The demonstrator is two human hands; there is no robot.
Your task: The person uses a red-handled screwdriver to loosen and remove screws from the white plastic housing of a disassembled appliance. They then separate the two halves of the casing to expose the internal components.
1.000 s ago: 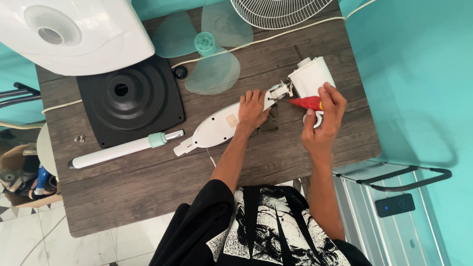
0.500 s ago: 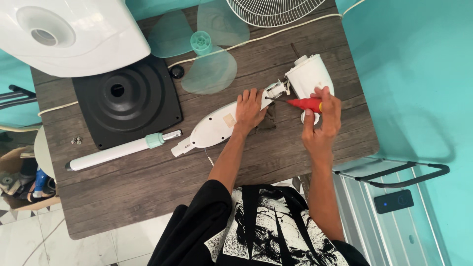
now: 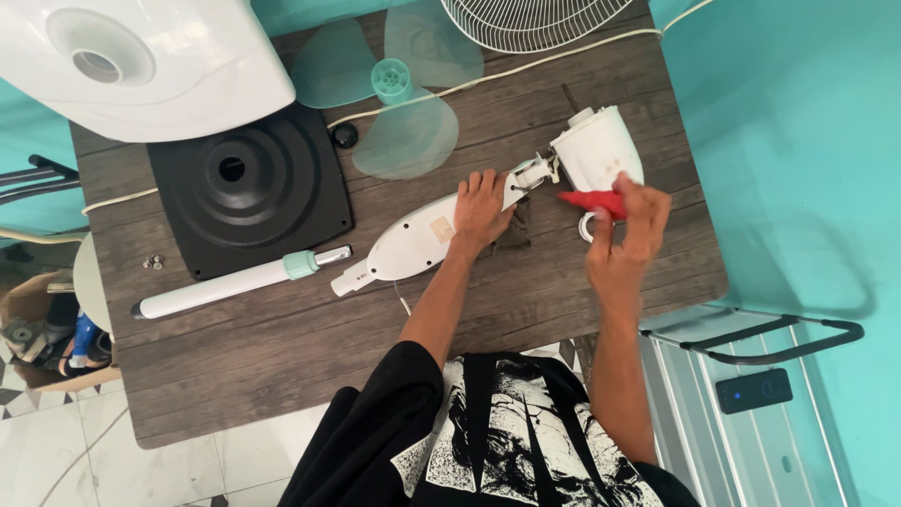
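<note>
A white fan neck piece (image 3: 413, 242) lies across the middle of the wooden table (image 3: 282, 347), joined at its right end to the white motor housing (image 3: 601, 148). My left hand (image 3: 481, 208) presses flat on the neck piece near that joint. My right hand (image 3: 627, 235) grips a red-handled screwdriver (image 3: 593, 200), held against the lower side of the motor housing. A small white ring sits under my right hand, partly hidden.
A black square fan base (image 3: 246, 188) sits left of centre, with a white pole (image 3: 225, 286) below it and two small screws (image 3: 153, 263) at its left. Teal fan blades (image 3: 399, 113), a white grille (image 3: 526, 19), a white cord and a large white cover (image 3: 131, 56) lie at the back. A metal ladder (image 3: 751, 404) stands right.
My right hand has shifted slightly with the red screwdriver at the motor housing. My left hand has stayed on the neck piece.
</note>
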